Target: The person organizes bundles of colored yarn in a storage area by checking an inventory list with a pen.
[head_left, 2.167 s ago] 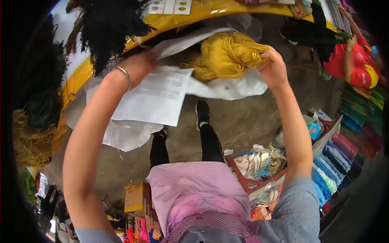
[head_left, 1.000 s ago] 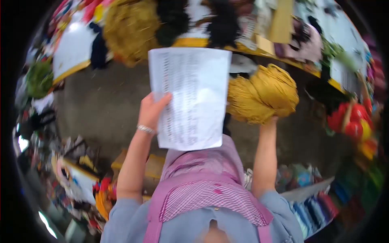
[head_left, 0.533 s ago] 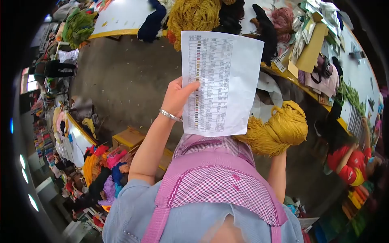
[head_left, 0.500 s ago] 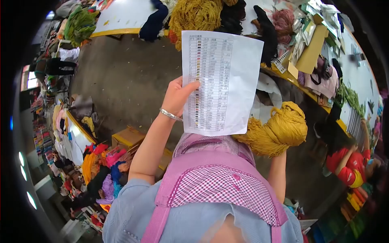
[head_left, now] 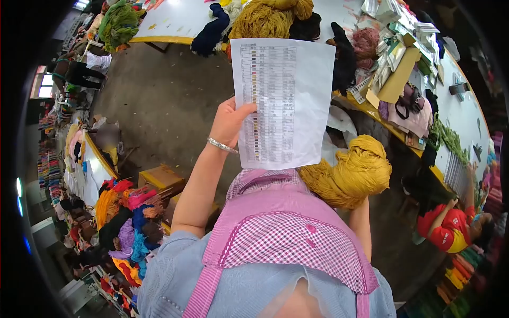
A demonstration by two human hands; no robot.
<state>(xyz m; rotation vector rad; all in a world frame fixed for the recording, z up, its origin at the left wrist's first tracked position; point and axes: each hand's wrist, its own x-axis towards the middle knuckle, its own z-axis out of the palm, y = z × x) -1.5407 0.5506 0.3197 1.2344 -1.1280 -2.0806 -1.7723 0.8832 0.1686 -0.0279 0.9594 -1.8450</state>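
Observation:
My left hand (head_left: 227, 123), with a silver bracelet at the wrist, grips a white printed sheet (head_left: 307, 90) by its left edge. Its thumb lies on the front, beside a column of small colour swatches; rows of figures fill the table on the sheet, too small to read. To the right of the sheet's lower edge is a bundled skein of mustard-yellow yarn (head_left: 358, 170), its loose end towards my apron (head_left: 281, 238). My right forearm (head_left: 361, 225) runs up beneath the skein and bears it. The right hand itself is hidden behind the yarn.
A white table (head_left: 175, 21) with a yellow edge carries yellow, navy and dark yarn. Books, cardboard and a bag crowd the right-hand table (head_left: 450, 122), where a person in red (head_left: 442, 225) sits. Colourful yarn (head_left: 127, 233) and a carton (head_left: 161, 177) are at left.
The sheet and my left hand have shifted slightly left in view, as have the skein and right forearm. Both hands keep what they hold. The surroundings have also shifted slightly in view.

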